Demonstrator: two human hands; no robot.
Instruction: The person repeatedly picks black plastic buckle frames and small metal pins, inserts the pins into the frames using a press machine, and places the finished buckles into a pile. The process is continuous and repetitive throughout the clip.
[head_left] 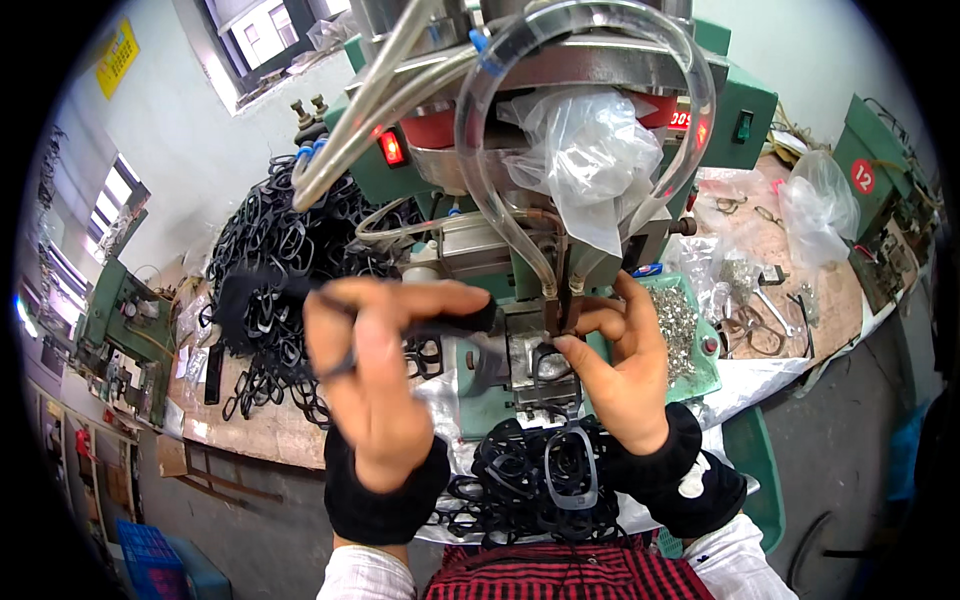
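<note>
Brown counter (270, 440) carries the green press (480, 250). Under it, the right hand (625, 365) pinches a dark eyeglass frame (573, 499); leftward, the left hand (372, 375) is blurred — grip unclear.

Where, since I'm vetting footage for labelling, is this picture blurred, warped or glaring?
Head view: the left hand is smeared, apparently by motion, while the right hand is much sharper; head view: fisheye distortion leans the upper-left window, with black corners around; head view: bright highlights on the clear plastic bag.
</note>
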